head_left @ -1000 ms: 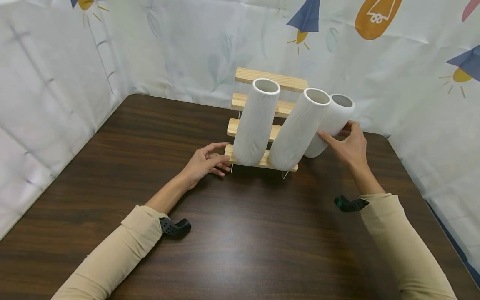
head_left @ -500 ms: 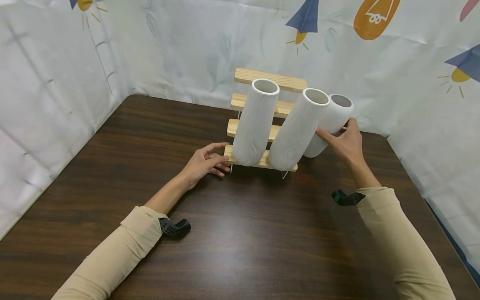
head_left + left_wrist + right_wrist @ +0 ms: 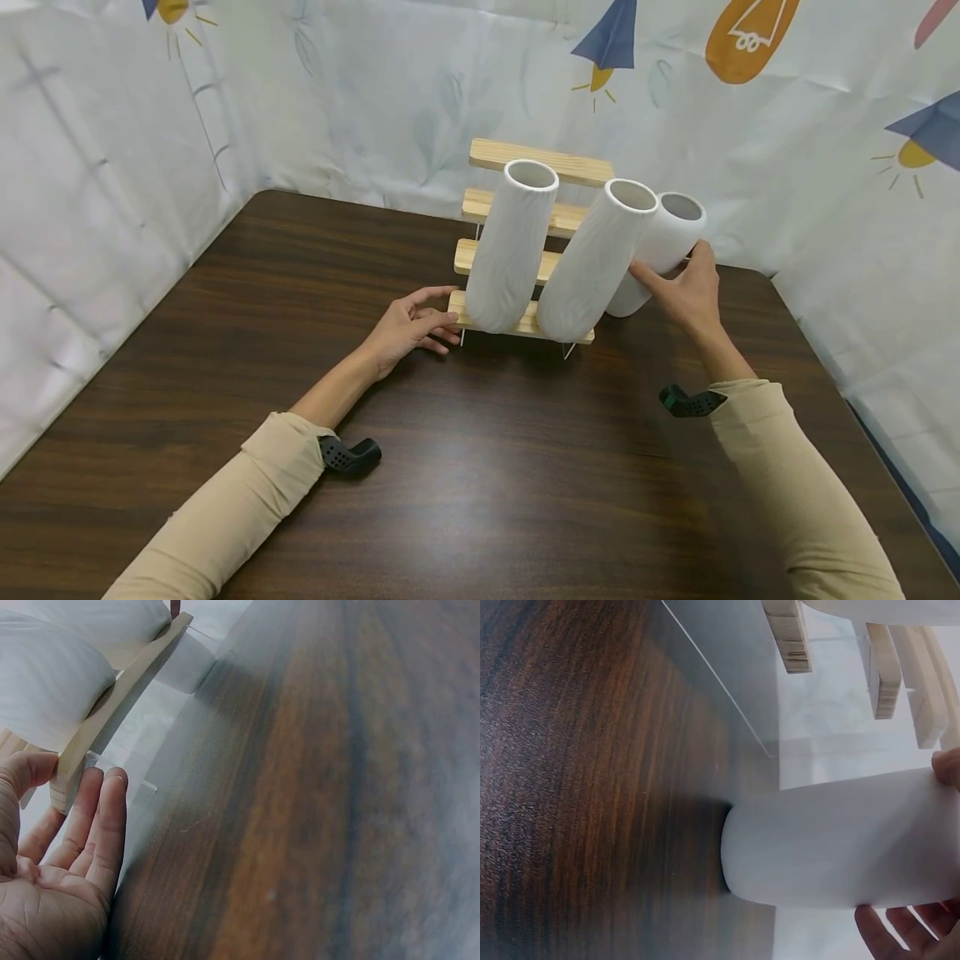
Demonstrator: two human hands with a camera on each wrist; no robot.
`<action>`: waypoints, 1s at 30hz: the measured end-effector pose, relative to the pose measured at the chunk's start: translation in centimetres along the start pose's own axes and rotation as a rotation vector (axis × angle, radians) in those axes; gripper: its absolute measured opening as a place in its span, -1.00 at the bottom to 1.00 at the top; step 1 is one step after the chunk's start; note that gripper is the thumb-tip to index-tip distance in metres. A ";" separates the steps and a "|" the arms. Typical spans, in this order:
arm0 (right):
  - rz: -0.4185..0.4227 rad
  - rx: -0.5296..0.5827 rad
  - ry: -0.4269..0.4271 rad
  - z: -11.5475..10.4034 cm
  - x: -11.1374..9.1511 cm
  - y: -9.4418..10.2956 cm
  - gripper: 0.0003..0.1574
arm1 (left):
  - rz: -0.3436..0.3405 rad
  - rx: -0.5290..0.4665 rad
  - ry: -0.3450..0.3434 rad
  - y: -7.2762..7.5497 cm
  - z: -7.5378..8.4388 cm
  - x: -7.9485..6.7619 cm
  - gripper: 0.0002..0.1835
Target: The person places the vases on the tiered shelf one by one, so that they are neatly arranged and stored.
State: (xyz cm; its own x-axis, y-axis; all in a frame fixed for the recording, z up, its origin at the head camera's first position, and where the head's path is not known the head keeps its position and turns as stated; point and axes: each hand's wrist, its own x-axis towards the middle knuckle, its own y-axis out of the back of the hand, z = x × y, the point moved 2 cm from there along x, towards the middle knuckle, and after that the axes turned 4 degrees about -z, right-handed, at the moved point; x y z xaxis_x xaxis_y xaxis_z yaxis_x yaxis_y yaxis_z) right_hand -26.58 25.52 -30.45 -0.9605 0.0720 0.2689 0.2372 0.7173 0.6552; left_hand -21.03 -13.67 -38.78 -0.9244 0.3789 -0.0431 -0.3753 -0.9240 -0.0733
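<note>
The left hand [image 3: 397, 333] has the left end of the lowest slat [image 3: 118, 703] between thumb and forefinger, the other fingers stretched out below it. That hold probably steadies the wooden rack [image 3: 540, 157], since two tall vases bear on it. The left vase [image 3: 512, 250] and the middle vase [image 3: 596, 262] lean on the slats, mouths up and bases on the lowest one; the stepped slope seems to be what props them. The right hand [image 3: 688, 292] has thumb and fingers clamped on opposite sides of the right vase [image 3: 669, 237] — likely a grip to control it while leaving its mouth uncovered. That vase is beside the rack, its base appearing to meet the table [image 3: 337, 267]; whether it touches the middle vase I cannot tell.
</note>
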 end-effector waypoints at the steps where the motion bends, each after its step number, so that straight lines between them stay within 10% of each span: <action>1: 0.006 0.000 0.004 0.0 -0.1 -0.1 0.03 | 0.000 -0.001 0.001 0.0 0.0 0.0 -0.45; 30: 0.046 0.075 0.035 0.2 -0.9 -0.8 0.06 | -0.002 0.000 0.001 0.0 0.0 0.0 -0.44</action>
State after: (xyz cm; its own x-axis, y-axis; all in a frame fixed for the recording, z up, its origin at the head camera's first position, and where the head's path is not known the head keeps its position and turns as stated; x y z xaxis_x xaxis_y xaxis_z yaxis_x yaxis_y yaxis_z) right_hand -25.97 25.00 -31.35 -0.9429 0.0827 0.3226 0.2680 0.7636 0.5874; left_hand -21.04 -13.65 -38.74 -0.9234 0.3812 -0.0437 -0.3776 -0.9230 -0.0736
